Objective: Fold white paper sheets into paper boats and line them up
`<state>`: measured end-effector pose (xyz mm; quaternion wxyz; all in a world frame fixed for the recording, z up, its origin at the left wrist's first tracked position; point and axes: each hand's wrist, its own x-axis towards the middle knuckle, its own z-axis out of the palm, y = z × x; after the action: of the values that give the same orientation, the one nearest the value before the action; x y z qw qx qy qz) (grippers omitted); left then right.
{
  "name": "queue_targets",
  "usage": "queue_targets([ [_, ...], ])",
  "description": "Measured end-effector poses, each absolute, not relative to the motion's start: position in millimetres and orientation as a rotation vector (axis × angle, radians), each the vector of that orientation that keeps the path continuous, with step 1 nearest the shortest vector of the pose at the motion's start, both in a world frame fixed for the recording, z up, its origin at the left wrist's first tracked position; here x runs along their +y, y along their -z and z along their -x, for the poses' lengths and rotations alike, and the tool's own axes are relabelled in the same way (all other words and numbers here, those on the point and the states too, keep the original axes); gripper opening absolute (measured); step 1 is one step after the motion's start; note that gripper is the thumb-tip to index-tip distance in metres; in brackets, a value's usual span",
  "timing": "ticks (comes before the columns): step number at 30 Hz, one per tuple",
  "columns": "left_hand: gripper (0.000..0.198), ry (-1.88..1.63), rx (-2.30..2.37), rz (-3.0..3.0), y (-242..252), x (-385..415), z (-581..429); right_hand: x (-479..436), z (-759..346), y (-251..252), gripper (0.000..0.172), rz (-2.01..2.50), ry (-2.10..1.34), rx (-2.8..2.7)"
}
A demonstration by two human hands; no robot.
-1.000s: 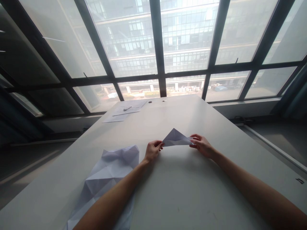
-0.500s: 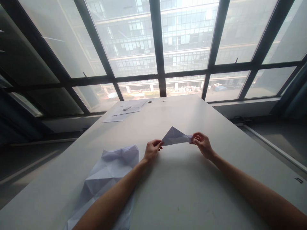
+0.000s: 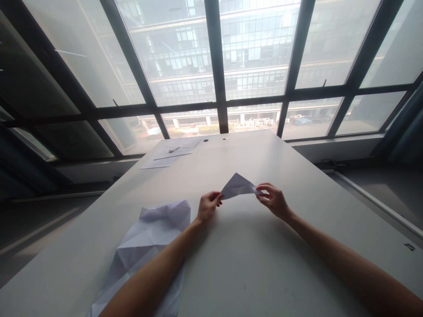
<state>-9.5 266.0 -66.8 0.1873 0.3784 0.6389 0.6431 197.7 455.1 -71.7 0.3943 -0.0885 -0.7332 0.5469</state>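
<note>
A small folded white paper (image 3: pixel 238 186), triangular with its peak pointing away from me, hangs just above the white table (image 3: pixel 251 264). My left hand (image 3: pixel 207 206) pinches its left corner and my right hand (image 3: pixel 273 200) pinches its right corner. Both hands are closed on the paper's ends, and the piece bulges slightly between them.
A large creased sheet of white paper (image 3: pixel 148 246) lies on the table under my left forearm. At the far end lie flat sheets (image 3: pixel 172 155) with a small pen-like object on them. Dark-framed windows rise beyond the table. The table's right edge drops to a grey floor.
My hands have come a little closer together, so the folded paper has narrowed and bulged. It has also shifted slightly to the left.
</note>
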Motion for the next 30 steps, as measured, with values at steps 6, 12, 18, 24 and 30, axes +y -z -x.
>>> queue_targets([
  [6, 0.033, -1.798, 1.770, -1.091, 66.4, 264.8, 6.7, 452.8, -197.8, 70.1, 0.027, 0.333, -1.246, -1.806],
  [12, 0.030, -1.794, 1.759, -1.096, 65.5, 264.9, 5.0, 454.0, -198.7, 69.5, 0.032, 0.350, -1.263, -1.798],
  [18, 0.032, -1.830, 1.763, -1.081, 65.5, 265.1, 6.6, 454.3, -200.0, 67.4, 0.035, 0.260, -1.406, -1.866],
  [24, 0.032, -1.856, 1.748, -1.080, 66.3, 265.3, 6.9, 456.0, -199.4, 71.4, 0.028, 0.217, -1.309, -2.003],
  [30, 0.031, -1.878, 1.751, -1.079, 67.0, 265.5, 5.9, 456.9, -199.6, 69.6, 0.026, 0.228, -1.247, -2.020],
])
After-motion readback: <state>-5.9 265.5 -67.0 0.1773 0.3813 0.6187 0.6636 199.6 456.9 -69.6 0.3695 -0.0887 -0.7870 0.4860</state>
